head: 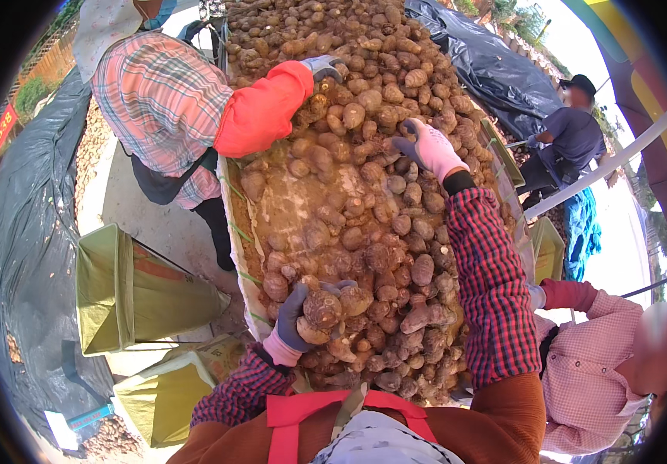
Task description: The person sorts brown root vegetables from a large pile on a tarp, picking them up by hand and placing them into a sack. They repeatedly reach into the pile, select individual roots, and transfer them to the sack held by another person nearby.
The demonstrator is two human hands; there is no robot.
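Brown taro corms lie heaped over a long sorting table with a white-wrapped edge. At the near left of the heap, my left hand, in a grey and pink work glove, cups several corms, among them a large ringed corm and a rounder one. My right hand, gloved the same way, reaches across to the far right part of the heap. Its thumb and fingers are apart at the corms, and nothing shows held between them.
Across to the left, a person in a plaid shirt has a gloved hand on the corms. Yellow-green woven sacks stand open at left. More people are at right, one in a pink checked shirt. An umbrella pole slants there.
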